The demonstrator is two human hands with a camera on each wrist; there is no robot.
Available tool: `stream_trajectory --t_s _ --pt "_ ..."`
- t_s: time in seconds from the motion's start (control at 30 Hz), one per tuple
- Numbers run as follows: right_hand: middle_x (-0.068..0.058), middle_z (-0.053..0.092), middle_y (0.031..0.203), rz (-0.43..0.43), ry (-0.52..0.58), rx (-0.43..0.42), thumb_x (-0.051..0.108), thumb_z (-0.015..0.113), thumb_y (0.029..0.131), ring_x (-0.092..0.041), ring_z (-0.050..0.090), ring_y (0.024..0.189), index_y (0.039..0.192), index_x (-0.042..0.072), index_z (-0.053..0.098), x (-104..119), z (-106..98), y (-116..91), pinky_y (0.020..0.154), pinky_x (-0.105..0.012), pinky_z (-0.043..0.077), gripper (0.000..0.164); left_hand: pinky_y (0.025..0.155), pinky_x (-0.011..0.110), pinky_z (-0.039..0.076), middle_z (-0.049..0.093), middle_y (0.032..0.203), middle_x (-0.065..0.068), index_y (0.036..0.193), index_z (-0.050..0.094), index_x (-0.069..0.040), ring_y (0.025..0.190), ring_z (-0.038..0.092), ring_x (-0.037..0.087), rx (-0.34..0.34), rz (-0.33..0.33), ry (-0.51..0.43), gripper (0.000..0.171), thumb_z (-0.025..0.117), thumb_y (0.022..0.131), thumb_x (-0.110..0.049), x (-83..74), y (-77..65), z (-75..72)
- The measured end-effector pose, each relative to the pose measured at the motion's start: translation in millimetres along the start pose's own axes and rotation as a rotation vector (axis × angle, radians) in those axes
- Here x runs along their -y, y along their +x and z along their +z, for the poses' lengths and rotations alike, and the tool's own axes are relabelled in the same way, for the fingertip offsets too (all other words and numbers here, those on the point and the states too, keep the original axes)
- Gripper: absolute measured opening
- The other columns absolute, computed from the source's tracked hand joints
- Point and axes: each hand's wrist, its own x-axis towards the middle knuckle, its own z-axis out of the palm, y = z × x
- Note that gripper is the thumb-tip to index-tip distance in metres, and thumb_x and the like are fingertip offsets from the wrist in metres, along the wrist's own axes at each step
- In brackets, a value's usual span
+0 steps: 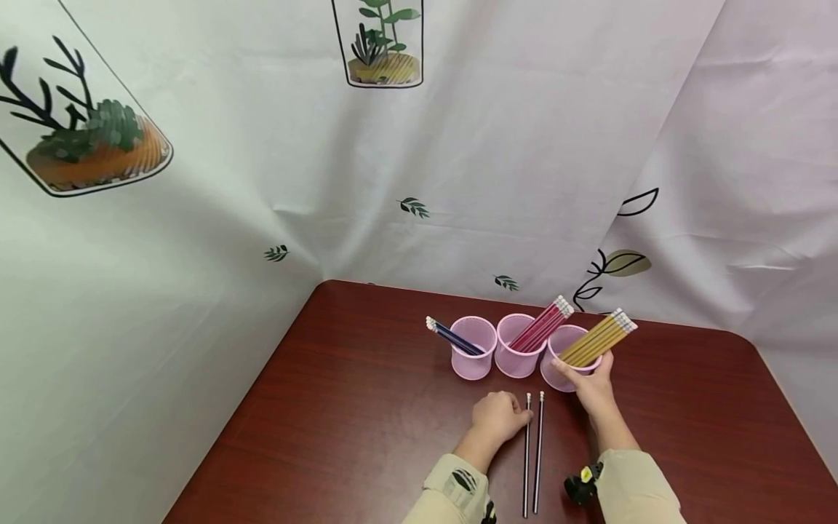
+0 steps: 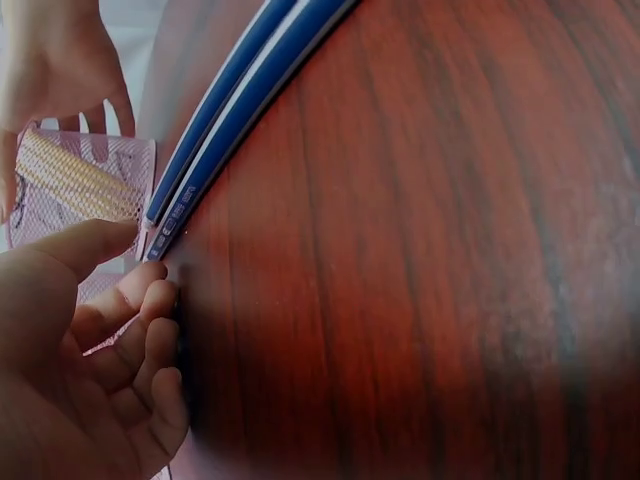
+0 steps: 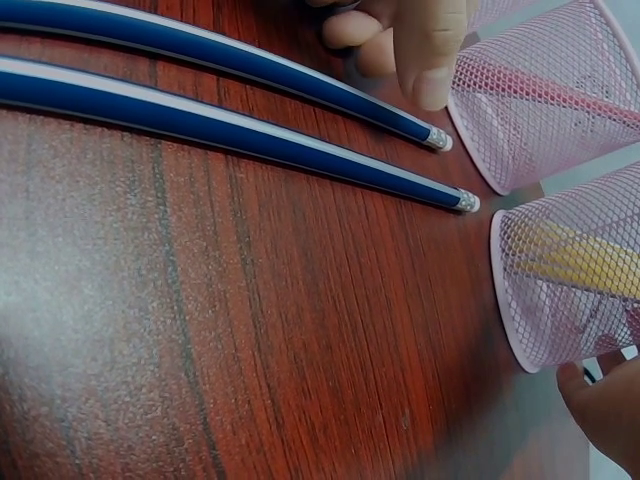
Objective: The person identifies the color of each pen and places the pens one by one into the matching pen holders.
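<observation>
Two blue-and-silver striped pencils lie side by side on the brown table, eraser ends toward the cups. My left hand is low over the table at the eraser end of the left pencil. Its thumb and index finger are apart beside that end, the other fingers bent. My right hand holds the rightmost pink mesh cup by its side, thumb at the rim. Yellow pencils lean to the right in this cup. The right hand's outer fingers are partly hidden behind it.
To the left, touching in a row, stand a middle pink cup with red pencils and a left cup with dark blue pencils. A patterned white curtain hangs behind the wood-grained table.
</observation>
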Motion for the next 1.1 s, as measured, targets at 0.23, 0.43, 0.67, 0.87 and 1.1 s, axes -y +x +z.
stream_trajectory --t_s 0.23,0.43,0.67,0.87,1.1 --pt "-0.019 0.021 0.141 -0.025 0.000 0.002 0.016 0.075 0.077 -0.029 0.018 0.130 0.144 0.015 0.002 -2.7 0.6 1.1 0.109 -0.041 0.011 0.098 0.049 0.028 0.042 0.054 0.060 -0.009 0.052 0.054 -0.025 0.065 0.057 0.011 0.039 0.010 0.150 0.037 0.068 0.069 -0.054 -4.1 1.7 6.4" --pt "-0.018 0.024 0.140 -0.025 0.007 -0.013 0.015 0.075 0.077 -0.028 0.020 0.129 0.143 0.016 0.004 -1.6 1.4 -0.4 0.109 -0.039 0.013 0.097 0.055 0.031 0.047 0.062 0.076 -0.003 0.062 0.065 -0.021 0.074 0.059 0.015 0.063 0.015 0.246 0.032 0.068 0.068 -0.053 -9.1 1.8 5.5" --pt "-0.019 0.022 0.141 -0.021 0.001 -0.003 0.016 0.074 0.078 -0.029 0.019 0.130 0.144 0.016 0.002 -2.4 0.3 0.2 0.109 -0.040 0.012 0.097 0.058 0.031 0.048 0.063 0.079 -0.001 0.074 0.069 -0.015 0.077 0.059 0.016 0.094 -0.025 0.255 0.035 0.069 0.067 -0.049 -11.7 1.7 3.5" --pt "-0.019 0.023 0.140 -0.030 -0.002 -0.005 0.017 0.075 0.077 -0.029 0.020 0.129 0.143 0.015 0.004 -3.2 1.0 -0.6 0.109 -0.040 0.012 0.098 0.054 0.031 0.047 0.064 0.075 0.000 0.068 0.067 -0.014 0.072 0.060 0.017 0.067 -0.036 0.217 0.035 0.070 0.064 -0.049 -10.9 1.7 2.5" --pt "-0.020 0.020 0.142 -0.009 -0.015 0.006 0.016 0.073 0.079 -0.029 0.017 0.130 0.144 0.016 0.000 -1.1 -1.1 -0.4 0.109 -0.041 0.011 0.099 0.043 0.024 0.037 0.053 0.047 -0.007 0.047 0.052 -0.020 0.047 0.051 0.010 0.060 0.003 0.055 0.033 0.068 0.068 -0.041 -8.9 1.1 -8.5"
